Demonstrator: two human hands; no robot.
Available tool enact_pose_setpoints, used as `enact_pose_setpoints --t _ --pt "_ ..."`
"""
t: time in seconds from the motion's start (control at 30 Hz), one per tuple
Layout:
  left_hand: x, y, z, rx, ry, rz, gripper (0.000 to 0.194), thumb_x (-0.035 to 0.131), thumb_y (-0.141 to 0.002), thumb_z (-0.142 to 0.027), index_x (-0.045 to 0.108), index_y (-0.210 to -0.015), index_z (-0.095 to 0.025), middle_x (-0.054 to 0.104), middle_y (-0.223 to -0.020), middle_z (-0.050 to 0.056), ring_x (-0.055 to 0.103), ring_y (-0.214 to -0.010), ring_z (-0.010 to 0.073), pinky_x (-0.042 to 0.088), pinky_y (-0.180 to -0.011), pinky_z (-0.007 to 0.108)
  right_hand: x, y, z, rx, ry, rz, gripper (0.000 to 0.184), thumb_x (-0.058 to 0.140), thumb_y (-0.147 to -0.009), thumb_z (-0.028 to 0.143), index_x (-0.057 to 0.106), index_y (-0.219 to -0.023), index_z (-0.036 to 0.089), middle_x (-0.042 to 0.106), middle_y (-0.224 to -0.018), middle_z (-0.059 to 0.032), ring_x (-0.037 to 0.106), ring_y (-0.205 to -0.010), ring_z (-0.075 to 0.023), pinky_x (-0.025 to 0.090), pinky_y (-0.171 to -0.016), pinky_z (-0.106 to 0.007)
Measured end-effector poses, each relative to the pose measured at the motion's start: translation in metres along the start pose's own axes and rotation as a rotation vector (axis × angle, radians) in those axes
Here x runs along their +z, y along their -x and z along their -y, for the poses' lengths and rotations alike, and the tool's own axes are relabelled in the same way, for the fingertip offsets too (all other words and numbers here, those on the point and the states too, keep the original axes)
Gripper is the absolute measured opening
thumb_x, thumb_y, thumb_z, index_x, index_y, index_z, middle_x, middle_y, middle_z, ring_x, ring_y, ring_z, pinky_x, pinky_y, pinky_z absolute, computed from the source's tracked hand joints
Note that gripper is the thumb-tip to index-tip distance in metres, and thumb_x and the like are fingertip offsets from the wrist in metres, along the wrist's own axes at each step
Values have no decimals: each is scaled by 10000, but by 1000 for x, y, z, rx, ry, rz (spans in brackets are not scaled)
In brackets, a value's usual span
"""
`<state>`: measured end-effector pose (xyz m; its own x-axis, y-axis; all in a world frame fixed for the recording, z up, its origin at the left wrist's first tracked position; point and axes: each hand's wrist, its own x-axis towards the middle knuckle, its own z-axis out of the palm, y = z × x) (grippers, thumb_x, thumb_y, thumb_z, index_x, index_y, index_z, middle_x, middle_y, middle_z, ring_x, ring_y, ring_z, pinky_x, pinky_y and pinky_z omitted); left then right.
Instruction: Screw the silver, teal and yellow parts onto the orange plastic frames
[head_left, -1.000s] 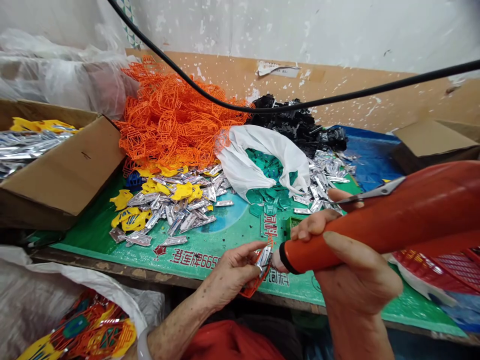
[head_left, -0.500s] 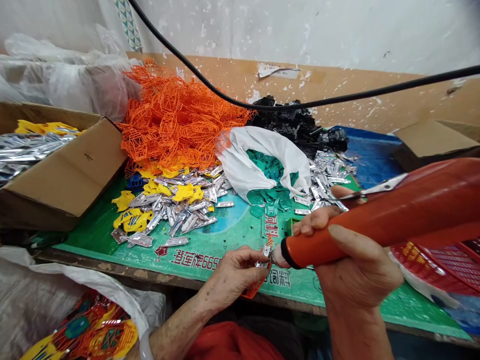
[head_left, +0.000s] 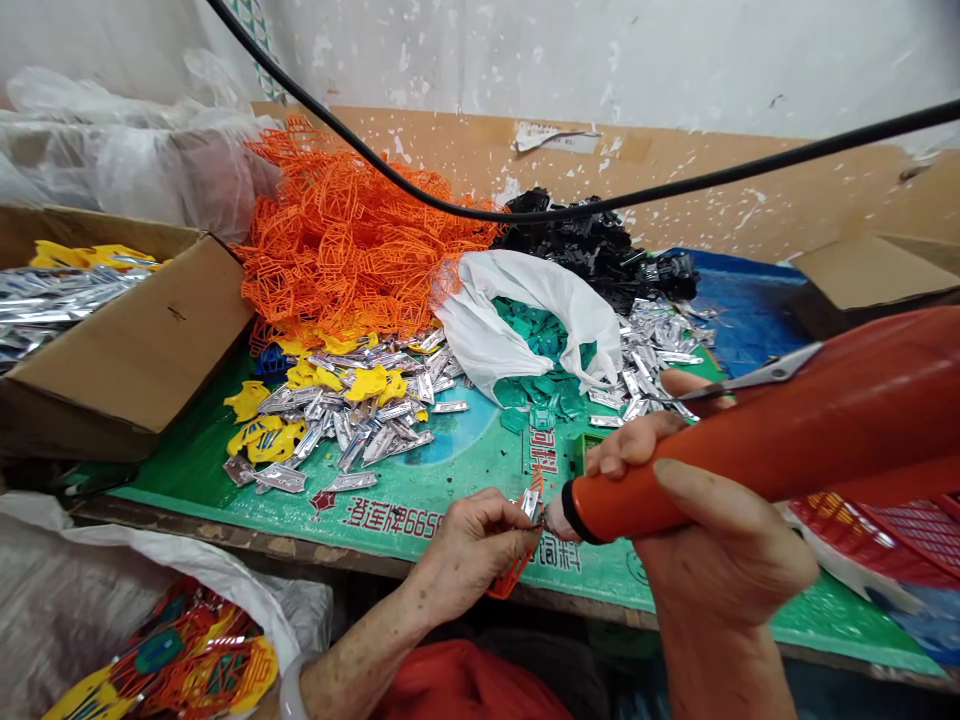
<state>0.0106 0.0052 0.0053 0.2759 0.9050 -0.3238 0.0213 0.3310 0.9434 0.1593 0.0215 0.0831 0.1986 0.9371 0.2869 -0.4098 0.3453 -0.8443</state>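
Observation:
My left hand point(head_left: 480, 545) pinches an orange plastic frame piece point(head_left: 514, 577) fitted with a silver part point(head_left: 531, 503), just over the table's front edge. My right hand point(head_left: 720, 540) is wrapped round a thick orange-red tubular tool point(head_left: 705, 460) with a black ring and a pale nose point(head_left: 561, 518). That nose meets the held piece beside my left fingertips; the exact contact spot is hidden. A pair of scissors point(head_left: 757, 380) also sits in my right hand, above the tool, its blades pointing left.
Behind lie an orange frame heap point(head_left: 360, 230), black parts point(head_left: 592, 245), silver and yellow pieces point(head_left: 367, 385), and a white bag point(head_left: 480, 320) of green parts. A carton point(head_left: 127, 350) stands left, a sack point(head_left: 277, 620) below it, a red basket point(head_left: 877, 530) right. A black cable point(head_left: 465, 208) hangs across.
The held frame piece has tilted slightly, its silver part more upright. The tool has shifted a little in my right hand's grip area, and the black cable has swung lower on its left side.

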Motion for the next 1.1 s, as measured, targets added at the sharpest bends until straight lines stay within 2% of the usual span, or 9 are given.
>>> enact_pose_setpoints --t 0.2,0.47,0.63,0.8,0.87,0.93,1.03,1.1 --pt "1 0 -1 74 -168 -38 76 632 -688 -176 675 -629 -154 516 -692 2 473 -619 115 363 -555 232 4 5 3 -9 52 13 313 678 -686 180 592 -978 255 611 -689 26 575 -609 -154 491 -612 -343" --pt "5 0 -6 204 -343 -95 113 620 -677 -99 668 -595 -162 561 -652 1 518 -677 139 384 -638 252 10 7 4 -24 163 -21 462 690 -659 188 562 -1098 258 605 -690 30 565 -618 -162 487 -641 -371" --pt "5 -1 -1 223 -303 -119 101 624 -675 -113 678 -611 -169 540 -646 -6 510 -650 129 385 -615 246 9 6 5 -39 125 -21 389 670 -662 162 583 -1031 247 605 -686 27 563 -625 -156 491 -638 -360" --pt "5 -1 7 205 -180 -111 101 635 -656 -127 696 -726 -165 515 -705 -11 498 -609 108 390 -561 233 6 4 4 -65 103 -21 295 658 -669 144 591 -940 236 608 -683 23 560 -637 -153 483 -654 -357" --pt "5 -1 8 177 -124 -92 163 624 -648 -113 691 -789 -160 517 -716 -15 493 -597 99 387 -544 226 6 3 3 -72 97 -29 292 661 -665 147 589 -935 233 609 -676 25 560 -624 -154 483 -646 -360" --pt "6 -2 8 127 -25 -57 314 613 -644 -104 657 -950 -160 540 -720 -23 483 -573 89 382 -529 220 7 3 1 -70 96 -42 287 662 -663 145 588 -927 231 613 -678 26 563 -620 -155 483 -647 -364" --pt "8 -3 6 51 98 -57 572 622 -624 -99 500 -1181 -150 571 -720 -42 492 -556 87 388 -524 219 8 4 0 -66 97 -52 284 659 -665 136 587 -923 230 617 -681 31 569 -621 -152 482 -658 -361" --pt "9 -3 5 17 103 -92 633 635 -607 -94 444 -1209 -134 570 -711 -52 504 -555 90 391 -522 221 9 4 -1 -62 91 -53 292 662 -666 139 585 -931 232 616 -677 33 568 -625 -148 482 -663 -356"
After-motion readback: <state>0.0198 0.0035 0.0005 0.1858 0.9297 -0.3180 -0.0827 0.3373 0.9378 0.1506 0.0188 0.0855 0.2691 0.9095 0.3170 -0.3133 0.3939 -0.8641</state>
